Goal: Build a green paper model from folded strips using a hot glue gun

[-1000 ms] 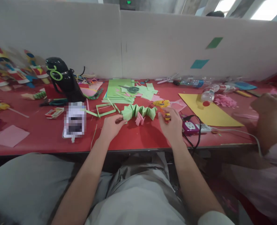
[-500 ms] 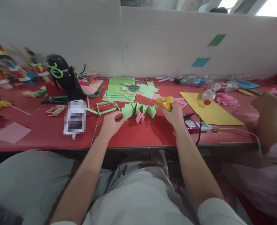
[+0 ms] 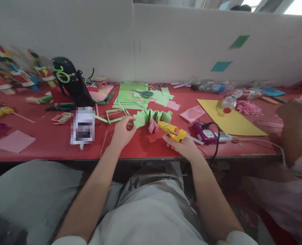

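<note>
Red table [image 3: 51,143]: stretches across the view, cluttered, with a dark near edge.
White partition [image 3: 178,44]: rises behind the table, bearing a green square [image 3: 240,42] and a blue square [image 3: 221,66].
Green pleats [image 3: 163,116]: lie near the middle of the table, with pink folds [image 3: 153,126] against the near side.
Left hand [image 3: 124,132]: curls at the left end of the pleats, thumb and fingers narrowly apart; too unclear to say whether pinching.
Right hand [image 3: 185,145]: wraps around the grip of a yellow glue gun [image 3: 175,132], nozzle pointing left, just beside the pink folds.
Scissors [image 3: 146,94]: lie on green sheets [image 3: 125,92] beyond the pleats.
Purple box [image 3: 204,134]: sits right of the glue gun, with a black cord [image 3: 218,139].
Yellow sheet [image 3: 232,124]: lies farther right, under a bottle [image 3: 229,103].
Other person's hand [image 3: 295,114]: shows at the right edge, blurred.
</note>
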A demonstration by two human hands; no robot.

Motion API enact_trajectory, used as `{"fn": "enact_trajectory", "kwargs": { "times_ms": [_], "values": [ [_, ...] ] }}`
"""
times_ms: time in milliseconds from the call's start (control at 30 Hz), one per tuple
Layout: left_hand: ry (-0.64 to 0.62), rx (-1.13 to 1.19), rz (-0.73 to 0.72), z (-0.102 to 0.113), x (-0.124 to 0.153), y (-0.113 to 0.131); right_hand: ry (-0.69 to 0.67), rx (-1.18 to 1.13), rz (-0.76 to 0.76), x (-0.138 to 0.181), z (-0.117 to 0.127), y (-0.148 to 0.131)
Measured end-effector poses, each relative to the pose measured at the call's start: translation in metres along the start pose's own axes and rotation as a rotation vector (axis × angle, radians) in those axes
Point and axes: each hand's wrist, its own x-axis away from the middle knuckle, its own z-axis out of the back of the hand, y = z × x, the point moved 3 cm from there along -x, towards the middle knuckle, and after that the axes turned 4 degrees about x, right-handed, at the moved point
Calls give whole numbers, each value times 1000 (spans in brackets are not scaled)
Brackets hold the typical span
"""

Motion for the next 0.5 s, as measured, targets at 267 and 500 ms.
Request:
{"fn": "enact_trajectory", "kwargs": {
  "times_ms": [267, 500],
  "values": [
    [-54, 24, 3, -2, 1, -1, -56, 266, 119, -11, -21, -18],
    [-70, 66, 30, -4, 1, -3, -86, 248, 202, -19, -35, -30]
  ]
}}
